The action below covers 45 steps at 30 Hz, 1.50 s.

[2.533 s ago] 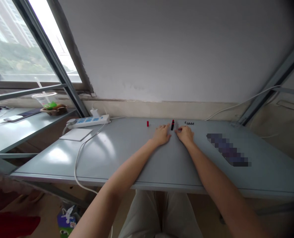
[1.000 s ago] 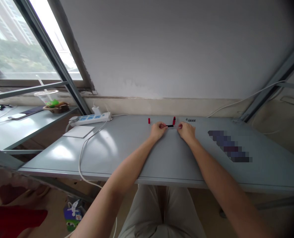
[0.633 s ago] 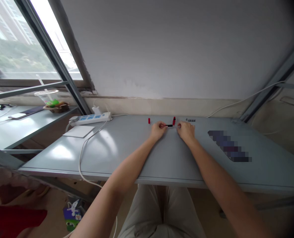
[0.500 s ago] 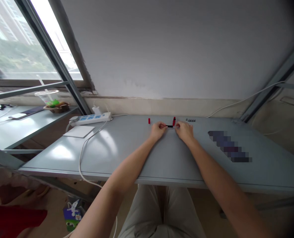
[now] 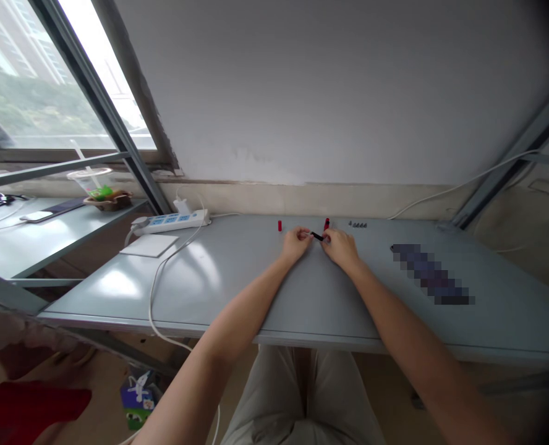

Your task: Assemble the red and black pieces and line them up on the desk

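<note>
Daylight is falling from the left onto a long, smooth grey counter (image 5: 330,309) set against a pale wall (image 5: 302,93), and a person's two bare hands are meeting near its far side. The left hand (image 5: 295,245) is curling nearly closed, its thumb and fingers pinching the left end of a short, slim black rod (image 5: 318,236). The right hand (image 5: 342,247) is bringing thumb and forefinger together on the other end, apparently gripping it lightly. Holding the rod by both ends is probably keeping it steady while leaving its middle in sight. Small parts are sitting just beyond the hands, seemingly to be within easy reach: a short red cylinder (image 5: 279,225) is standing upright to the left, a red-and-black cylinder (image 5: 327,223) is showing partly hidden behind the right hand, and a row of small dark pieces (image 5: 358,225) is lining up farther right, perhaps to keep them from straying. A long dark slab (image 5: 429,274), masked by coarse squares, is lying well to the right, and a white power strip with blue sockets (image 5: 172,221) is resting well to the left. The rod itself is looking straight and plain black, slanting slightly, its right end dipping toward the viewer; a paler bit is showing by the left fingertips (image 5: 308,235), but finer detail is being lost at this size.
</note>
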{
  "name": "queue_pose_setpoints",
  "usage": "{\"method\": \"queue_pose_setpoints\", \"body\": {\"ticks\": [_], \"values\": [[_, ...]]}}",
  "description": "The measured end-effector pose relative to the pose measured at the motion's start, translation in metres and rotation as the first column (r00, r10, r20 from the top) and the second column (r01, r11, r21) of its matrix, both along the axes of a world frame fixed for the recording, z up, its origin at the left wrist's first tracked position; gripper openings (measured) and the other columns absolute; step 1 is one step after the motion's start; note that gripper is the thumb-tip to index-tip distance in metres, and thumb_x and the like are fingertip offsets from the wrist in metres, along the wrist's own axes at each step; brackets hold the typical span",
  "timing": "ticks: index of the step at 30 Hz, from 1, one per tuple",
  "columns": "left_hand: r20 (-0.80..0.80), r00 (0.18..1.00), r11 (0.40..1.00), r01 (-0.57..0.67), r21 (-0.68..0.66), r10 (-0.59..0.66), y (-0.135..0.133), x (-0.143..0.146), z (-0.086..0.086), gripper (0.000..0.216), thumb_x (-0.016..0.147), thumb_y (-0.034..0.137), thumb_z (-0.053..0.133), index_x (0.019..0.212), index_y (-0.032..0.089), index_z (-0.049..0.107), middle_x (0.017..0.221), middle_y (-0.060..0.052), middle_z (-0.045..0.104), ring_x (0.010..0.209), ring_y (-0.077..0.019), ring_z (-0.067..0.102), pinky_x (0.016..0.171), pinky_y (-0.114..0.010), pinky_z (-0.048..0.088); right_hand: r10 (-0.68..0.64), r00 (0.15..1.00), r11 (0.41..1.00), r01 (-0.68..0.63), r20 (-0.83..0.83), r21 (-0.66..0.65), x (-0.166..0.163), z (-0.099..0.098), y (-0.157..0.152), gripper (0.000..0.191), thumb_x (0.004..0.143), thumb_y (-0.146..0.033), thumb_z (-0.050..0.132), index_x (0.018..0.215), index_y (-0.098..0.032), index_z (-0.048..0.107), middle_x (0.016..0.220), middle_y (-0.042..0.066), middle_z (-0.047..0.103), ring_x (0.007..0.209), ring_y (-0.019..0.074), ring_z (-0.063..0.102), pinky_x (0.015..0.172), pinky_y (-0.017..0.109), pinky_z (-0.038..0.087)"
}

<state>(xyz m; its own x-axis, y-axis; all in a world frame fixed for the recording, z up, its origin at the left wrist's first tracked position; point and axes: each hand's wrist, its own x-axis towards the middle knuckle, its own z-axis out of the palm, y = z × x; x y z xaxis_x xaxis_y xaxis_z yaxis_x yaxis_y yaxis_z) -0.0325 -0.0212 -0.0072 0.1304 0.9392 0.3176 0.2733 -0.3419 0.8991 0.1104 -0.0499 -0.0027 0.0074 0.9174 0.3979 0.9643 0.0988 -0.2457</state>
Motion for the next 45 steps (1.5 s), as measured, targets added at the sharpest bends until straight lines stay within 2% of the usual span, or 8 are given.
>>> {"method": "queue_pose_setpoints", "body": {"ticks": [4,8,12,17,27,37,41,45], "values": [[-0.041,0.990,0.990,-0.136,0.030,0.137,0.008,-0.007,0.001,0.010,0.072,0.020,0.054,0.079,0.014,0.059,0.066,-0.005,0.060,0.062,-0.0126,0.055,0.067,-0.028,0.043,-0.033,0.981,0.996,0.017,-0.193,-0.082,-0.002,-0.003,0.002,0.015,0.071,-0.024,0.057,0.083,-0.019,0.063,0.082,0.006,0.064,0.076,0.0178,0.058,0.065,0.026,0.039],[-0.066,0.955,0.957,-0.287,0.046,0.290,0.017,-0.018,0.002,0.008,0.072,0.017,0.049,0.067,0.016,0.056,0.061,-0.005,0.056,0.064,-0.0150,0.055,0.070,-0.030,0.042,-0.039,0.906,0.993,-0.012,-0.422,-0.119,-0.008,-0.003,0.009,0.014,0.067,-0.025,0.061,0.078,-0.016,0.063,0.075,0.005,0.064,0.069,0.0150,0.058,0.062,0.023,0.040],[0.042,0.903,0.904,-0.428,0.004,0.427,0.028,-0.031,-0.002,0.010,0.074,0.020,0.046,0.067,0.017,0.052,0.064,-0.005,0.055,0.065,-0.0151,0.054,0.069,-0.030,0.042,-0.024,0.864,0.985,-0.065,-0.502,-0.159,-0.020,-0.002,0.023,0.011,0.065,-0.022,0.062,0.074,-0.015,0.062,0.072,0.005,0.065,0.066,0.0141,0.058,0.060,0.022,0.041],[0.187,0.836,0.857,-0.506,-0.102,0.516,0.039,-0.045,-0.004,0.007,0.074,0.019,0.043,0.077,0.017,0.049,0.068,-0.003,0.054,0.064,-0.0126,0.053,0.067,-0.027,0.042,0.012,0.896,0.979,-0.101,-0.444,-0.177,-0.043,-0.001,0.046,0.009,0.065,-0.020,0.061,0.073,-0.015,0.062,0.074,0.006,0.066,0.070,0.0152,0.059,0.061,0.022,0.041],[0.111,0.852,0.859,-0.501,-0.110,0.511,0.048,-0.049,-0.015,0.011,0.075,0.018,0.041,0.084,0.019,0.045,0.069,-0.002,0.054,0.066,-0.0125,0.054,0.065,-0.026,0.041,-0.027,0.943,0.973,-0.050,-0.331,-0.224,-0.079,-0.005,0.075,0.016,0.071,-0.025,0.058,0.084,-0.018,0.064,0.086,0.007,0.067,0.080,0.0165,0.061,0.066,0.024,0.042],[0.120,0.854,0.861,-0.495,-0.117,0.507,0.045,-0.047,-0.012,0.013,0.073,0.016,0.042,0.085,0.017,0.048,0.070,-0.003,0.056,0.069,-0.0134,0.056,0.068,-0.027,0.042,-0.061,0.960,0.972,-0.004,-0.272,-0.234,-0.084,-0.009,0.075,0.020,0.074,-0.032,0.055,0.087,-0.020,0.065,0.090,0.007,0.066,0.088,0.0179,0.059,0.074,0.027,0.041],[0.110,0.857,0.863,-0.491,-0.119,0.503,0.042,-0.048,-0.007,0.015,0.074,0.016,0.041,0.087,0.016,0.049,0.072,-0.004,0.057,0.069,-0.0137,0.056,0.068,-0.027,0.042,-0.037,0.974,0.981,-0.007,-0.222,-0.195,-0.081,-0.007,0.067,0.024,0.073,-0.034,0.057,0.090,-0.019,0.064,0.094,0.007,0.065,0.090,0.0190,0.058,0.076,0.029,0.041],[0.019,0.853,0.853,-0.522,-0.009,0.522,0.030,-0.046,0.003,0.016,0.077,0.018,0.041,0.090,0.017,0.051,0.078,-0.006,0.059,0.076,-0.0153,0.056,0.074,-0.028,0.041,0.042,0.993,0.991,-0.056,-0.109,-0.120,-0.060,-0.002,0.046,0.024,0.074,-0.031,0.056,0.094,-0.019,0.063,0.097,0.008,0.063,0.093,0.0202,0.056,0.079,0.031,0.041]]}}
